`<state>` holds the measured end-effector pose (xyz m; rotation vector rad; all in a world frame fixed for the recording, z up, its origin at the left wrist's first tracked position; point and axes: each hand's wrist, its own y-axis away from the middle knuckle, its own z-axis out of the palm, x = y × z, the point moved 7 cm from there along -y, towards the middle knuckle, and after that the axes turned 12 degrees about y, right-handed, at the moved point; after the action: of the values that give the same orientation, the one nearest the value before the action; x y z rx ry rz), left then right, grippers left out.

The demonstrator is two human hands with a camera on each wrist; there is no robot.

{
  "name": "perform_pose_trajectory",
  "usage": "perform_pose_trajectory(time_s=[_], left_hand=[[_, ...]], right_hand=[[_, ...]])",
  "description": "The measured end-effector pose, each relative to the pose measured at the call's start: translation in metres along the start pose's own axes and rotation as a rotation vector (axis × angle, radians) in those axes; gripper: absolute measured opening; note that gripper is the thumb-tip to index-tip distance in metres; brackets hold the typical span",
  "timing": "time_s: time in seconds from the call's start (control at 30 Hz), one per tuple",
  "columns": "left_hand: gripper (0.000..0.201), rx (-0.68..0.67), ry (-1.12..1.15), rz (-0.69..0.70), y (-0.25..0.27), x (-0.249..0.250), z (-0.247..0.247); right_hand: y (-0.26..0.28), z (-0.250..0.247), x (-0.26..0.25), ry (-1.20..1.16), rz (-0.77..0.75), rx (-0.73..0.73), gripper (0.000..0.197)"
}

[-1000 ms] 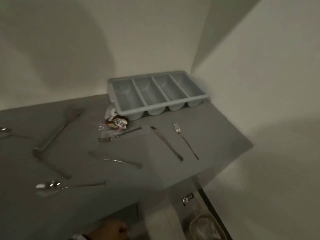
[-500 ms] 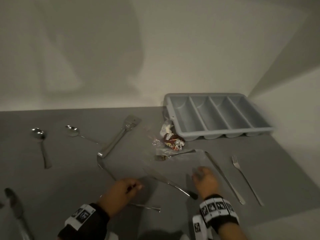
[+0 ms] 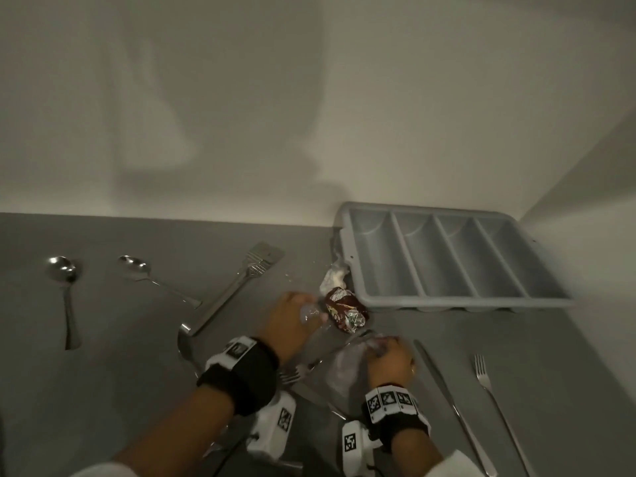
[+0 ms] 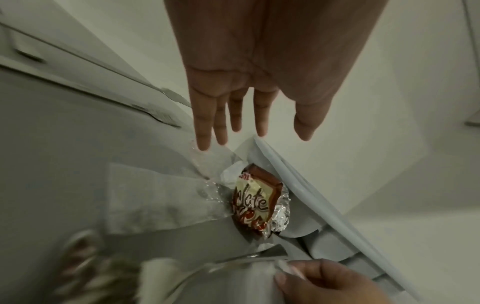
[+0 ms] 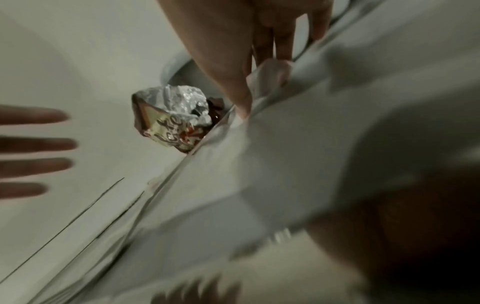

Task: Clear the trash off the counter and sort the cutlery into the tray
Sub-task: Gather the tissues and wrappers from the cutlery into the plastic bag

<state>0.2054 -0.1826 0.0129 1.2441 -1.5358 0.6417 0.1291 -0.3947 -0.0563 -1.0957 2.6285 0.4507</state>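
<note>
A person stands at a grey bench (image 3: 103,390) with both hands down among the litter that lies just in front of the tray's (image 3: 347,242) near-left corner. The left hand (image 4: 259,67) is spread, fingers straight and apart, its tips touching or nearly touching a clear plastic scrap (image 4: 161,195) beside the crumpled wrapper (image 3: 346,313), which sits against the tray's outer wall. The right hand (image 3: 390,358) pinches the edge of a second clear plastic sheet (image 3: 344,370) between thumb and fingers, a little nearer the person than the wrapper. A white crumpled bit (image 3: 333,277) lies against the tray's left side. All four tray compartments stand empty. The cutlery is untouched: a knife (image 3: 447,401) and fork (image 3: 495,404) lie in front of the tray towards its right end, tongs (image 3: 237,287) and two spoons (image 3: 65,294) well to the tray's left, and another fork (image 3: 292,373) between the wrists. The step in hand looks to be the trash clearing, barely begun. Next, the left hand would need to curl round the wrapper and the loose plastic, gathering all of it without dragging the fork that lies partly under the sheet; thin film may slip or cling.
</note>
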Motion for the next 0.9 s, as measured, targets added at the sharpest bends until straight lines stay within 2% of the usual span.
perform_pose_trajectory(time_s=[0.07,0.13,0.2,0.3,0.43,0.53,0.67,0.73,0.8,0.87,0.9], left_hand=[[0.065,0.0,-0.095,-0.028,-0.031,0.001,0.014],[0.087,-0.055,-0.187,-0.081,-0.056,-0.002,0.032],[0.097,-0.111,-0.258,-0.169,-0.073,-0.009,0.05],[0.08,-0.153,-0.317,-0.266,-0.083,-0.014,0.069],[0.064,-0.181,-0.439,-0.259,-0.09,-0.021,0.075],[0.053,-0.177,-0.369,-0.269,-0.078,-0.031,0.067],[0.02,-0.133,-0.118,-0.185,-0.05,-0.028,0.054],[0.026,-0.099,-0.09,-0.142,-0.035,-0.025,0.047],[0.038,-0.07,-0.11,-0.092,-0.023,-0.021,0.037],[0.045,-0.04,-0.047,-0.073,-0.014,-0.019,0.023],[0.048,-0.021,-0.01,-0.064,-0.01,-0.017,0.012]], right_hand=[[-0.002,-0.004,0.0,-0.092,-0.072,-0.078,0.022],[-0.004,-0.015,0.001,-0.126,-0.142,-0.056,0.023],[-0.005,-0.029,0.003,-0.09,-0.194,0.003,0.022],[-0.003,-0.057,0.007,-0.074,-0.225,0.149,0.017],[0.004,-0.088,0.009,-0.154,-0.291,0.24,0.012],[0.011,-0.087,0.01,-0.207,-0.338,0.169,0.008],[0.03,-0.075,-0.017,-0.124,-0.475,0.013,0.016],[0.036,-0.067,-0.04,-0.103,-0.562,-0.023,0.025],[0.041,-0.06,-0.063,-0.185,-0.554,-0.136,0.035],[0.035,-0.049,-0.083,-0.268,-0.525,-0.212,0.032],[0.029,-0.044,-0.093,-0.233,-0.539,-0.175,0.026]])
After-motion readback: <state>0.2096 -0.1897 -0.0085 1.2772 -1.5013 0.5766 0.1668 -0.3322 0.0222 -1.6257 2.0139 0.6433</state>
